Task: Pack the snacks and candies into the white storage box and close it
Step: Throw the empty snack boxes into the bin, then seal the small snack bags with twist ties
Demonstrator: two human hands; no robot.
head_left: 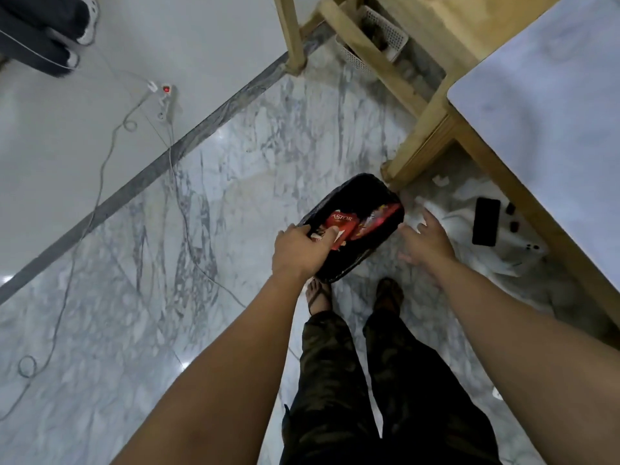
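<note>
the left hand (299,250) is clamped on the near rim of a black bag (355,226), thumb over the edge and fingers curled underneath, holding it up above the floor. the thumb also presses on a red snack pack (339,226) printed with white letters that sits inside the bag. just beside that pack, further from the left hand, lies a second red wrapper (379,219), also inside the bag. the right hand (427,243) is on the other side of the bag, fingers spread apart and holding nothing, near the bag's edge but not clearly touching it.

beyond the right hand, away from the bag, a white plastic heap (469,229) lies on the floor; whether it is the storage box i cannot tell. a black phone (486,221) rests on top of it. above that side stands a wooden table (543,95) with a pale top, one leg coming down just beside the far corner of the bag.

below the bag are the person's own feet in sandals (320,297) and dark trousers (385,380). on the marble floor (268,129) well away from the bag, on the left hand's side, a white power strip (164,100) with a red switch trails thin cables (100,182). a white perforated basket (379,35) sits far beyond the bag behind a wooden chair leg.
</note>
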